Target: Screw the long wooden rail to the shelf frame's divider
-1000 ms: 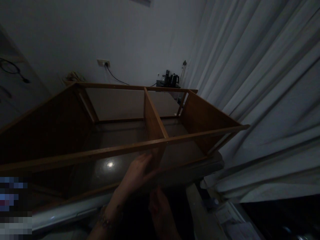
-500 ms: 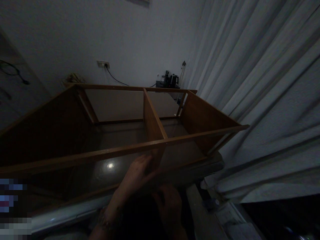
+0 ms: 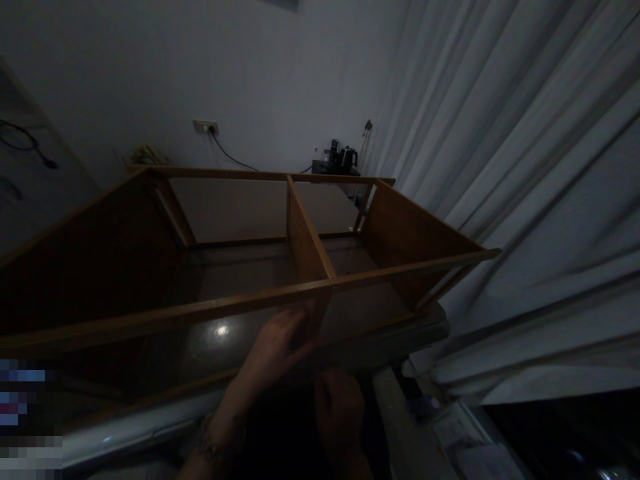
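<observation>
A long wooden cabinet frame (image 3: pixel 215 309) with open sides fills the middle of the head view. Its central divider panel (image 3: pixel 306 247) splits it into two bays. My left hand (image 3: pixel 275 343) reaches under the near top rail, with fingers stretched toward the lower front of the divider and thumb apart; whether it touches the panel is too dark to tell. My right hand (image 3: pixel 340 403) is low in front of the frame, its fingers curled together. Anything held in it is hidden in the shadow. A bracelet (image 3: pixel 213 447) circles my left wrist.
The frame stands on a padded-looking surface (image 3: pixel 420 328). A pale curtain (image 3: pixel 525 167) hangs along the right. At the back wall are a black kettle (image 3: pixel 347 159) and a plugged socket (image 3: pixel 205 127). Papers (image 3: pixel 465 433) lie at lower right.
My right hand has shifted slightly to the right, and its thumb and fingers have drawn closer together. My left hand stays almost in place by the divider.
</observation>
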Motion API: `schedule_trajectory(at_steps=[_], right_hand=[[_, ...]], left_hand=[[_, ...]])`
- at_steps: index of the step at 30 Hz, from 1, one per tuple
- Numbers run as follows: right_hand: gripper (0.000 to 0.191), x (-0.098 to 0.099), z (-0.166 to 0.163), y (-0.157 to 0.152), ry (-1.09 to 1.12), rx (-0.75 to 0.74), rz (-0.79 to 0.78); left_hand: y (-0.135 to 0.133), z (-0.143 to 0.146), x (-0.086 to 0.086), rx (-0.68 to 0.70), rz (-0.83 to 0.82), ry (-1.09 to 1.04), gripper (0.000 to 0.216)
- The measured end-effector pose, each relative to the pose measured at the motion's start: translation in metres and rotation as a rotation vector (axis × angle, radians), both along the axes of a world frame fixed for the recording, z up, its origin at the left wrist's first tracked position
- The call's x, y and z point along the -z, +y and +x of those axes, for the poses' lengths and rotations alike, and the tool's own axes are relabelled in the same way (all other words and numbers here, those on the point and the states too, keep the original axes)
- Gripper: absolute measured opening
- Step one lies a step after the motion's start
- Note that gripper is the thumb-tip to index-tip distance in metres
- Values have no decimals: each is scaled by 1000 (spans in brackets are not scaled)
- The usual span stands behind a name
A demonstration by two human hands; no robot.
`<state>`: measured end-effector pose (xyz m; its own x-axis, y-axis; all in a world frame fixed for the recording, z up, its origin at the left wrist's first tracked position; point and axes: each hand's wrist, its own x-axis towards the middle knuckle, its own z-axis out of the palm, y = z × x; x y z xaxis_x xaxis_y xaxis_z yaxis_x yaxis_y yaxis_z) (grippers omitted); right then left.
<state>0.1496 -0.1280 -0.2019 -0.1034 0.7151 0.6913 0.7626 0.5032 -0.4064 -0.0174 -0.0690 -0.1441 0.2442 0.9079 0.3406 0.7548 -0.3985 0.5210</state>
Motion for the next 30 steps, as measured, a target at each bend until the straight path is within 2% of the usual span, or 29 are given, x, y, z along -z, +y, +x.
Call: schedule_trajectory(at_steps=[3,10,13,15,17,21,23,26,30], right_hand=[[35,6,-3,-2,216,-4,-122],[51,18,-23,-16,925,-4,-576],[52,22,-29,-18,1057,-33,-658],[50,23,-25,-17,1001,-38,-647],[46,22,-17,-13,789,-64,-561],[33,14,4,-2,197,-116,-182],[29,8,9,1,9,-109,-78],[25,0,7,0,-97,-78,-57],[27,-6,3,-5,-30,-37,-116]], left_hand=[[0,0,4,-17,0,3,42],[-1,-1,9,-44,20,13,46],[0,-1,8,-21,8,10,45],[0,-1,9,-31,1,11,45],[1,-1,10,-53,5,10,46],[0,-1,10,-39,24,-11,46],[0,-1,9,-29,29,-14,46],[-1,-1,9,-44,41,-12,45],[0,-1,10,-41,26,-3,45]])
